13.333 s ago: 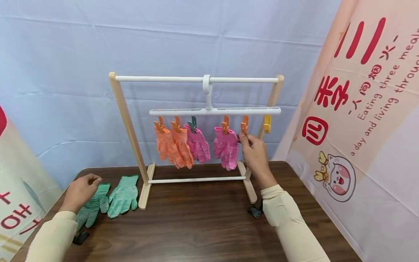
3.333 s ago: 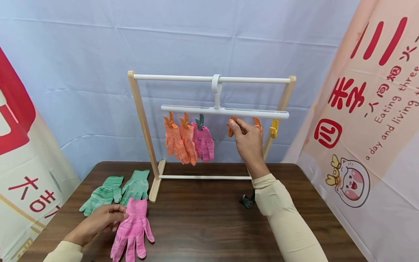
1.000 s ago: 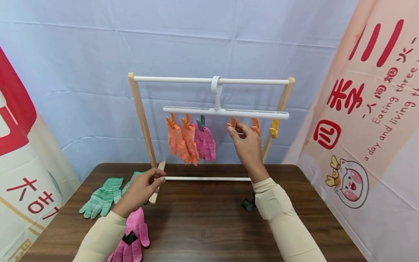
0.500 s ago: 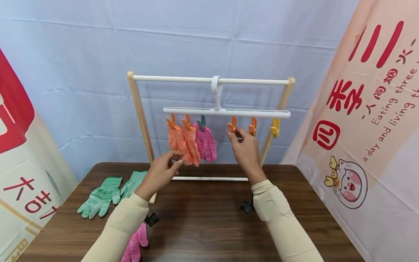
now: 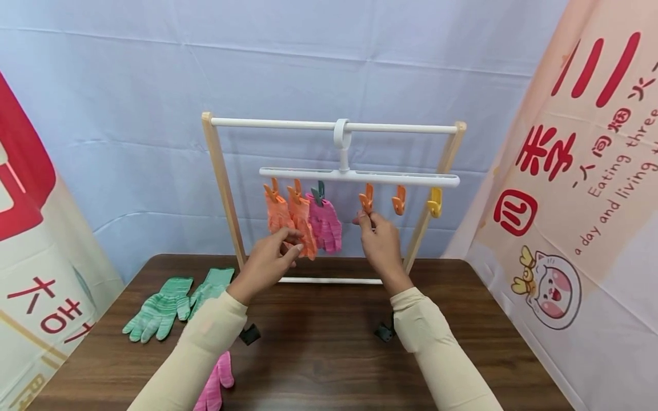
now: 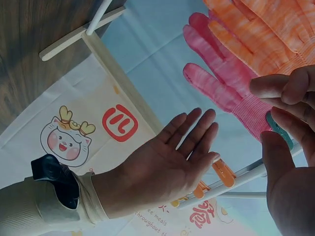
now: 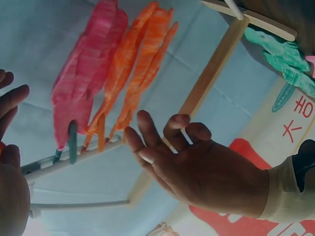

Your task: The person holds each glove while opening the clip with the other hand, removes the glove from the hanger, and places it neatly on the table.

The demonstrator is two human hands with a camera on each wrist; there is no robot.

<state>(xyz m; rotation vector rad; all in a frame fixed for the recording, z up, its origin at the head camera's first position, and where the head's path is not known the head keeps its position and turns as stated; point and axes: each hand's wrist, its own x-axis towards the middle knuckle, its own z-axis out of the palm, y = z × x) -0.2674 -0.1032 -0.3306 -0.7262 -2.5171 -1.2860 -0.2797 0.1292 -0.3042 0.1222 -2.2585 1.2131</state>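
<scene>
My right hand (image 5: pixel 381 237) is raised below the hanger (image 5: pixel 308 173), its thumb and fingertips right at the lower end of an orange clothespin (image 5: pixel 366 200). In the left wrist view its fingers look straight. My left hand (image 5: pixel 268 260) hovers in front of two hanging orange gloves (image 5: pixel 277 214), fingers loosely bent and holding nothing. Beside these, a pink glove (image 5: pixel 326 225) hangs from a dark green clothespin (image 5: pixel 319 195). Another pink glove (image 5: pixel 218 379) lies on the table, partly hidden by my left sleeve.
Two green gloves (image 5: pixel 159 311) lie at the table's left. An orange clothespin (image 5: pixel 398 201) and a yellow one (image 5: pixel 434 202) hang without gloves on the right. The rack has wooden posts (image 5: pixel 223 188), a white top rod (image 5: pixel 288 123) and a low rod (image 5: pixel 329 280).
The pink glove under the right-hand orange clothespin came down and was laid on the table. My left hand then rose to the orange gloves; my right hand slid slightly lower on the clothespin.
</scene>
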